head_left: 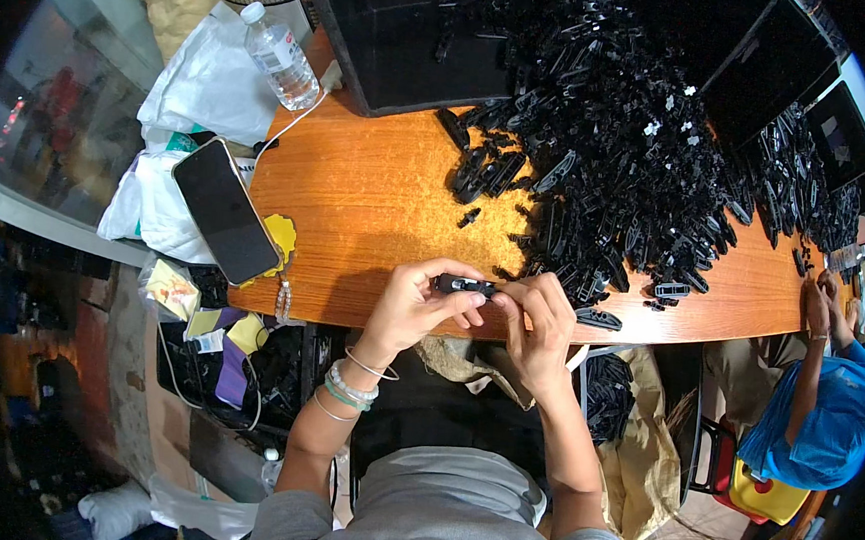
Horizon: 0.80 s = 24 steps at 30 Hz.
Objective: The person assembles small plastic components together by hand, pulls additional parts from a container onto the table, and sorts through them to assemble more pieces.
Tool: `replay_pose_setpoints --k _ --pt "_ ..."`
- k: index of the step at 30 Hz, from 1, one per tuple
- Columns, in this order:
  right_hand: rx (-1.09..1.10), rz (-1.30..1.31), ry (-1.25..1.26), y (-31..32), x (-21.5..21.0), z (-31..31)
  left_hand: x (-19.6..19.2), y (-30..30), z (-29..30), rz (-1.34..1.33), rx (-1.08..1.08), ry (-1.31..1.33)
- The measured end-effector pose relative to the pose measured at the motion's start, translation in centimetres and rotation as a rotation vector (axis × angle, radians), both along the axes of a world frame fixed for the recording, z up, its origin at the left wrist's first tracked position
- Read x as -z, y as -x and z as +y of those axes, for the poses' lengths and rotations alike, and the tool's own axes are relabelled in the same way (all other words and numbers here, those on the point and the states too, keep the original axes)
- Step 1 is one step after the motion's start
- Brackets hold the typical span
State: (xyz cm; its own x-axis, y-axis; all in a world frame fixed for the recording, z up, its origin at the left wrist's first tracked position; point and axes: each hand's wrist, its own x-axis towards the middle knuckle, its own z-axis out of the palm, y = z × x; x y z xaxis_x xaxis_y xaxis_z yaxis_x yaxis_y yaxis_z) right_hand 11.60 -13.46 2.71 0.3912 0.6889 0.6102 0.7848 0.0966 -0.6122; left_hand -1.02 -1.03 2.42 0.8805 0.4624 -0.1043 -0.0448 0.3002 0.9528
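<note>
We start with the wooden desk (377, 196), which spans most of the view. On its far right half lies a great heap of black plastic parts (613, 132), spilling toward the near edge, with a second, smaller heap (804, 186) further right. Behind the heaps stand dark boxes (419, 38) along the back of the desk. At the right edge a person in a blue top (823, 418) sits by the desk's end, a hand up at its rim.

On the left end we see white plastic bags (210, 84), a clear water bottle (282, 57) lying tilted near the back corner, and a dark phone (226, 210) resting face up partly on a bag, just beside a yellow flower-shaped piece (282, 234). A white cable (298, 120) runs from near the bottle toward the phone.

Over the near edge of the desk, our left hand (410, 309) and right hand (539, 328) meet. Between them we hold a small black plastic part (466, 285), level and just above the desk edge, well apart from the big heap but close to its nearest strays. The fingers of both hands are closed on it: the left thumb and fingers pinch its left end, the right pinch its right end. Bracelets (349, 385) circle the left wrist. One loose black piece (598, 319) lies on the desk just right of the right hand.
</note>
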Motion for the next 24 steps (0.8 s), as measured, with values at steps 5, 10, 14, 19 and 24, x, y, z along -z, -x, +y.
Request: replay_pose_setpoints --k 5,10,14,19,24 --pt "0.059 0.117 -0.066 0.6 0.4 -0.4 1.2 0.1 -0.6 -0.042 0.019 0.077" --pt "0.03 0.215 -0.071 0.8 0.7 -0.3 0.7 0.3 -1.0 0.028 0.021 0.063" --pt "0.063 0.105 -0.076 0.8 1.1 -0.4 0.4 0.3 -1.2 0.026 0.015 0.082" --pt "0.057 -0.039 -0.039 0.4 1.0 -0.6 0.2 0.3 -1.3 0.071 -0.042 -0.006" --pt "-0.032 0.473 0.216 1.2 0.1 -2.3 -0.2 0.8 -1.8 0.03 0.012 -0.109"
